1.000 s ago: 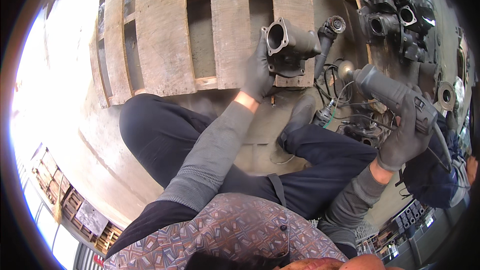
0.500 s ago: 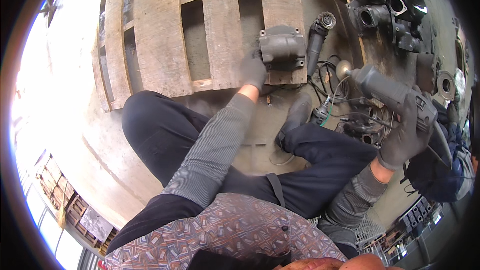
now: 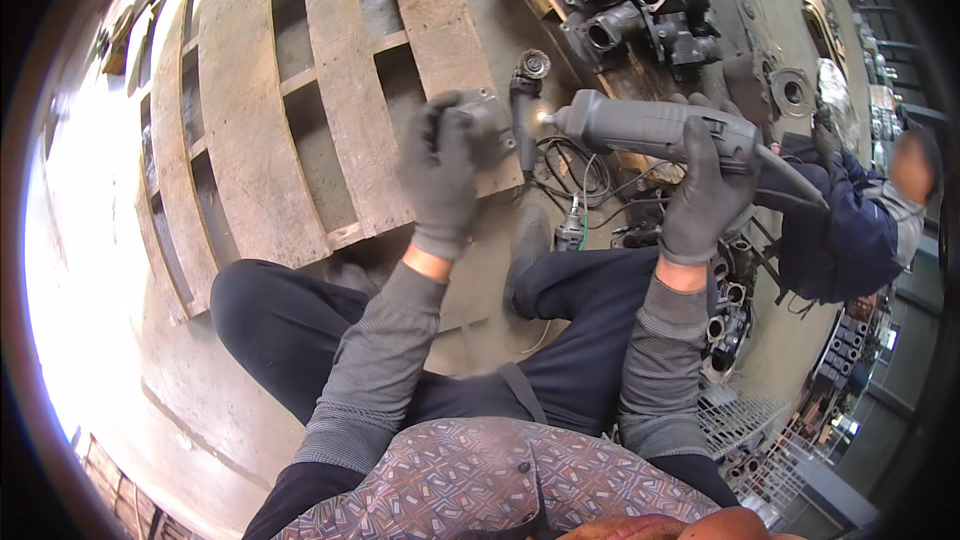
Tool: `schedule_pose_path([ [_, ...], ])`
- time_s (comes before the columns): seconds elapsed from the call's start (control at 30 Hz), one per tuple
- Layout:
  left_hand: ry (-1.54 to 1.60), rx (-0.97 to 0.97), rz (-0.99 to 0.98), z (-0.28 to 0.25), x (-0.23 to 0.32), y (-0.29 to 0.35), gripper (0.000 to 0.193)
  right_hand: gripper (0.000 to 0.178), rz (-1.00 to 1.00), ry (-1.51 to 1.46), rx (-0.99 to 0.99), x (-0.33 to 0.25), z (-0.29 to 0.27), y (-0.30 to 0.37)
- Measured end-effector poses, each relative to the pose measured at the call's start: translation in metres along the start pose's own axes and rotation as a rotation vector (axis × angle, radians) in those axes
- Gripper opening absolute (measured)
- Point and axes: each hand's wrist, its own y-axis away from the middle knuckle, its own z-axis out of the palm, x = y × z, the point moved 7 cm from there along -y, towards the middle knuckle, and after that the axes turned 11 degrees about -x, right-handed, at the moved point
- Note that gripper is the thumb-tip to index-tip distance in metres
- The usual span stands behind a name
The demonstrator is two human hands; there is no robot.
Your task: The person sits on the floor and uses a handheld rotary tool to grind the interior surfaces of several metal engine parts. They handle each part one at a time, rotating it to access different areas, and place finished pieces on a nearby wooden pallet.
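A dark grey power grinder, a straight die grinder (image 3: pixel 630 127), lies across my right hand (image 3: pixel 710 180), which is gloved and wrapped round its rear body. Its small round tip (image 3: pixel 545 118) points left, a short way from a grey metal casting (image 3: pixel 489 126) at the pallet's near right corner. My left hand (image 3: pixel 438 170), also gloved, grips the casting's left side with curled fingers and hides much of it. Just beyond the casting lies an angle grinder (image 3: pixel 524 100) with a round brush-like head.
The wooden slatted pallet (image 3: pixel 240 70) has open gaps between its boards. Cables (image 3: pixel 590 175) and a smaller tool with a green line (image 3: pixel 571 228) lie by my right foot. Dark castings (image 3: pixel 640 0) are heaped at the far right. Another person (image 3: pixel 840 210) sits at the right.
My right hand has brought the die grinder left, close to the casting. My left hand has shifted over the casting, which now appears turned. The whole view has swung to the right.
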Motion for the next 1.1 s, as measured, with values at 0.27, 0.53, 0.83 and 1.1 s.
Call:
schedule_pose_path([
  [0.27, 0.954, -0.587, -0.703, 0.137, 0.08, 0.067, 0.054, 0.056, -0.034, -0.247, -0.028, -0.025, 0.01, 0.008],
  [0.53, 1.388, -0.439, -0.411, 0.173, 0.122, 0.06, 0.051, 0.033, -0.228, -0.475, -0.102, -0.076, -0.007, 0.017],
  [0.83, 1.177, -0.56, -0.522, 0.221, 0.134, 0.135, 0.058, 0.048, -0.025, -0.516, 0.129, -0.063, -0.115, 0.099],
  [1.1, 0.789, -0.545, -0.47, 0.233, 0.109, 0.172, 0.055, 0.042, 0.112, -0.778, -0.007, -0.036, -0.144, 0.16],
])
